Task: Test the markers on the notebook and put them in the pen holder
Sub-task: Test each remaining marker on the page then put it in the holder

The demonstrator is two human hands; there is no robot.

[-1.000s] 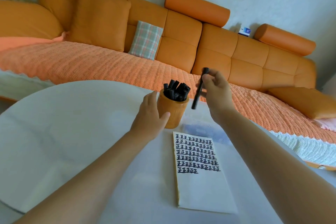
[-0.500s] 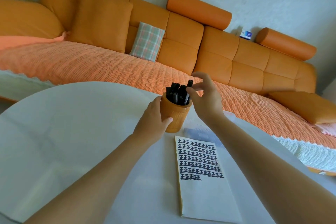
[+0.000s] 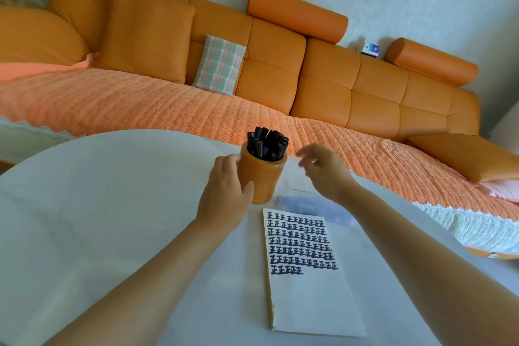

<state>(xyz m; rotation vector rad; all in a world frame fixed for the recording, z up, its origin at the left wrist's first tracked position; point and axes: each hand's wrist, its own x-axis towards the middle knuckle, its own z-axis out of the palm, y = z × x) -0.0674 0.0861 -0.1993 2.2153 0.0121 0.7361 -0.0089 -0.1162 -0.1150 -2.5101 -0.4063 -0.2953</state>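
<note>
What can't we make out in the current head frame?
Head view only.
Blurred by motion: right hand fingers, exact pose unclear.
Hidden behind the pen holder: left hand fingers; only the thumb shows.
Hidden inside the holder: lower parts of the markers, so the count is unclear.
Blurry, partly behind the right forearm: pale blue item beyond the notebook, unidentifiable.
Too small: print on the small box on the sofa back.

- The fingertips of the right hand are smeared by motion blur.
- The lower shafts of the markers are hidden inside the pen holder.
- The holder's left wall is covered by the gripping left hand.
- A pale blue object behind the notebook is blurred and cannot be identified.
- The print on a small box cannot be read.
</note>
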